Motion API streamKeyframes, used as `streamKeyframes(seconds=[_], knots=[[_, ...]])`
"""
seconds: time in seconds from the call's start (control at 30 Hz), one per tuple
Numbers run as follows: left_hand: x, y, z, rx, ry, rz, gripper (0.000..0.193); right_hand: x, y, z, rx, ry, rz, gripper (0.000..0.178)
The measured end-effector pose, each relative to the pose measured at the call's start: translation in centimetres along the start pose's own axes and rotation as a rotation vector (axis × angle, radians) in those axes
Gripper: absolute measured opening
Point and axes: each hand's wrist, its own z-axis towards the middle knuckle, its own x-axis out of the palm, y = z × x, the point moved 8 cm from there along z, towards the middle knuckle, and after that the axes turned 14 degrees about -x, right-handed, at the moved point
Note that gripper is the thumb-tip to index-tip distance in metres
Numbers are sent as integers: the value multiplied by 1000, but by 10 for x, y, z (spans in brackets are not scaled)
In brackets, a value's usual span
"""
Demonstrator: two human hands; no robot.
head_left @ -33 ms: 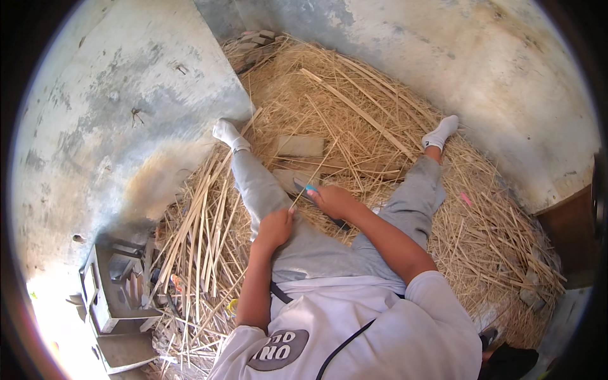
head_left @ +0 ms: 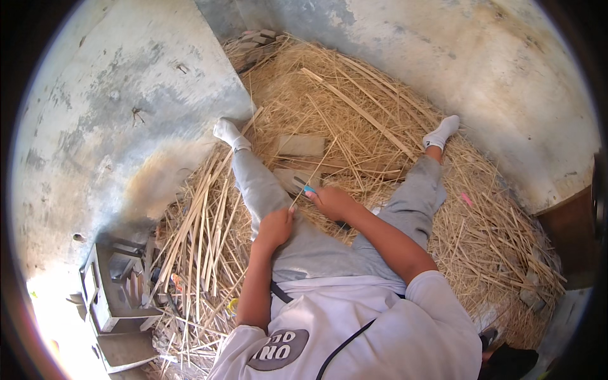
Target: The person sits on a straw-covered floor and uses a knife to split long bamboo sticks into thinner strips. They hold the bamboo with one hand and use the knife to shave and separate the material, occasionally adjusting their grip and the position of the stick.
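My left hand (head_left: 277, 227) rests over my left thigh, its fingers closed on a thin bamboo strip (head_left: 294, 204) that slants up and away. Just to the right, my right hand (head_left: 334, 203) is wrapped round a knife (head_left: 299, 182). The blade end shows past the fingers, close to the strip; part of a dark handle appears below the hand. Something bright blue (head_left: 309, 189) sits at the right fingertips, and I cannot tell whether it is a finger wrap. Beyond the hands, between my outstretched legs, lie flat wooden blocks (head_left: 301, 145).
Straw-like shavings (head_left: 278, 88) cover the floor. Long strips (head_left: 206, 221) lie in a pile at my left, and more (head_left: 494, 234) at my right. A grey box-like stand (head_left: 104, 294) is at the left. Worn walls (head_left: 145, 82) close in the far side.
My right hand has turned slightly, with the knife's blade shifting a little and less of the dark handle showing. My left hand stays in place on the strip.
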Motion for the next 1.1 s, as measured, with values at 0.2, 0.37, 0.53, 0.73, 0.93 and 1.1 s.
streamKeyframes(seconds=[0.2, 0.37, 0.53, 0.73, 0.93, 1.1], knots=[[0, -2, -6, 47, 66, -12, 51, -9, -40, -5, 114, 4, -22, 64], [-2, -21, -11, 39, 134, 122, 48, -21, -142, -34, 292, -94, -70, 68], [1, -15, -10, 28, 109, 138, 46, -19, -130, -32, 299, -192, 84, 72], [-7, -6, 0, -9, 57, -130, 38, 0, -21, -6, 60, -26, 76, 70], [-5, -6, -1, 115, 29, -216, 35, 0, -14, -8, -42, 21, -44, 62], [3, -7, 7, 113, 95, -193, 37, -3, -24, -6, -55, 0, -155, 65]])
